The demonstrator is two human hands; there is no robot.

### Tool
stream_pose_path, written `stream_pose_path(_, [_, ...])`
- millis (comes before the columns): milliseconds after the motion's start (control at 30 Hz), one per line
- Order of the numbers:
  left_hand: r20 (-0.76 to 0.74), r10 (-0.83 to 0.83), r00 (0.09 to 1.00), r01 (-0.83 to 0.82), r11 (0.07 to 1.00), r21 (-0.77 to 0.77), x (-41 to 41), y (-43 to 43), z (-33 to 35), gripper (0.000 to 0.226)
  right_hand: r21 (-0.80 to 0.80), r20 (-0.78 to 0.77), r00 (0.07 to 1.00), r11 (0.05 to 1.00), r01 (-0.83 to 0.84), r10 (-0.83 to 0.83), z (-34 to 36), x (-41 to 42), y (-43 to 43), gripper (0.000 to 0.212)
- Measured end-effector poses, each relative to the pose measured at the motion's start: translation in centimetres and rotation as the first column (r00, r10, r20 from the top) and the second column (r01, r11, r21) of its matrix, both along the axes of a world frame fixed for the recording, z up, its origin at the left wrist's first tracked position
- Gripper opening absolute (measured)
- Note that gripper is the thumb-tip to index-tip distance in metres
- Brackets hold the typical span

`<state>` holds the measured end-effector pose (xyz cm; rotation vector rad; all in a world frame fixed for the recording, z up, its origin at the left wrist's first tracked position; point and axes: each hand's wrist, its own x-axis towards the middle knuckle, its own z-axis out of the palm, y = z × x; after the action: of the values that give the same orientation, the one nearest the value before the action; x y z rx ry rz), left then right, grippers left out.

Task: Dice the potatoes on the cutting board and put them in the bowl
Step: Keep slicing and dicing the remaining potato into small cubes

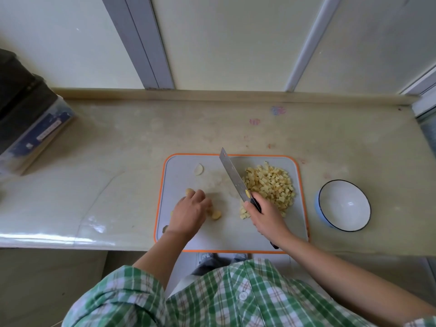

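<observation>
Logging items from largest down. The bench (118, 142) is a pale slab running along the wall, with a dark box (28, 128) at its far left.

The cutting board (184, 161) is grey with an orange rim and sits at the near edge of the bench. The bowl (343, 215) stands just beside the board's right edge. It is white inside, dark-rimmed, and holds nothing.

The diced potato (271, 185) is heaped on the right half of the board, nearest the bowl. The knife (233, 175) is a broad cleaver whose blade runs diagonally along the left flank of that heap.

The right grip (266, 215) is clamped round the knife's black handle. The left grip (188, 213) has its fingers curled down over the potato chunks (216, 215) on the left half of the board, one showing by the thumb and another past the fingertips. A thin potato slice (198, 169) lies alone near the far left corner.

Handling, as a judgement:
- The chunks look firm and stiff but wet-cut, so likely slippery.
- They are best pinned flat-face down, with the fingertips tucked behind the knuckles.
- The dice are light and loose and will scatter. They probably move better scooped on the blade against a palm than pinched one at a time.

Stage: dicing is mostly done (the transfer to the bowl has not begun).
</observation>
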<state>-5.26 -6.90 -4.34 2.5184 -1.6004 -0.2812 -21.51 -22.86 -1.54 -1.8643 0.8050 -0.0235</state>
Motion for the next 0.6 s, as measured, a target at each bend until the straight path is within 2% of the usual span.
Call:
stream_pose_path(67, [0.054, 0.006, 0.998, -0.008, 0.999, 0.04, 0.1, -0.1, 0.1, 0.025, 0.0, 0.001, 1.0, 1.0, -0.001, 0.001, 0.0, 0.0, -0.1, 0.024])
stream_pose_path(167, [0.087, 0.124, 0.988, -0.128, 0.991, 0.046, 0.4, 0.1, 0.1, 0.025, -0.009, -0.003, 1.0, 1.0, -0.004, 0.004, 0.0, 0.1, -0.1, 0.023])
stream_pose_path(233, [0.062, 0.142, 0.988, -0.144, 0.989, 0.032, 0.4, 0.4, 0.2, 0.029, -0.012, -0.005, 1.0, 1.0, -0.001, 0.001, 0.0, 0.2, 0.0, 0.023])
stream_pose_path(367, [-0.025, 0.029, 0.999, -0.027, 0.997, 0.067, -1.1, 0.6, 0.6, 0.039, 0.0, -0.005, 1.0, 1.0, -0.011, 0.011, 0.2, 0.3, 0.3, 0.021])
stream_pose_path(433, [-0.038, 0.049, 0.998, -0.046, 0.995, 0.093, -1.9, 0.0, 0.3, 0.042, 0.023, 0.009, 1.0, 1.0, -0.011, 0.01, 0.5, 0.2, 0.4, 0.022])
stream_pose_path(600, [-0.129, 0.156, 0.979, -0.144, 0.984, 0.102, -2.5, -1.9, 0.2, 0.021, 0.04, 0.007, 1.0, 0.999, 0.011, -0.012, 0.7, -0.3, 0.5, 0.022])
